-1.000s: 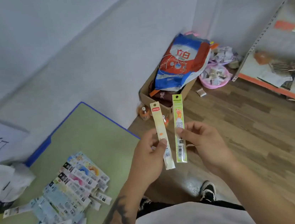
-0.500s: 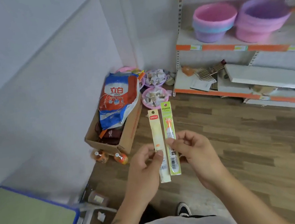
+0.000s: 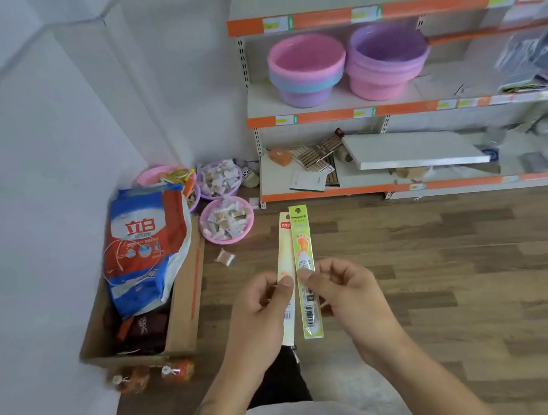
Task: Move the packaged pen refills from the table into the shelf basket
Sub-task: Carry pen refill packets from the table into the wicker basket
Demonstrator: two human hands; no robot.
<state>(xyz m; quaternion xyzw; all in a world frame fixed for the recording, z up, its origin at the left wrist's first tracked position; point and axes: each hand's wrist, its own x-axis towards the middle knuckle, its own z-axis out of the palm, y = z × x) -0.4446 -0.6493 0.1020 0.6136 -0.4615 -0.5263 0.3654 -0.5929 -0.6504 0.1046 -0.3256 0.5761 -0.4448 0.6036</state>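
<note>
My left hand (image 3: 260, 307) pinches a pale yellow refill pack (image 3: 284, 254) between thumb and fingers. A green refill pack (image 3: 301, 238) stands upright right beside it, pinched by my right hand (image 3: 341, 292). The two packs are held side by side in front of my chest, above the wooden floor, with the green one overlapping the yellow one's edge. Ahead stands the shelf unit (image 3: 391, 108) with orange edges. No shelf basket can be made out; the table is out of view.
Stacked pink and purple basins (image 3: 307, 68) sit on the middle shelf. A cardboard box (image 3: 188, 307) with a detergent bag (image 3: 146, 243) stands at the left wall, with small pink bowls (image 3: 228, 225) of wrapped items behind it. Two bottles (image 3: 151, 375) lie on the floor.
The view has swung right, away from the green table and toward the shelf. Both hands keep hold of their packs, which have come closer together.
</note>
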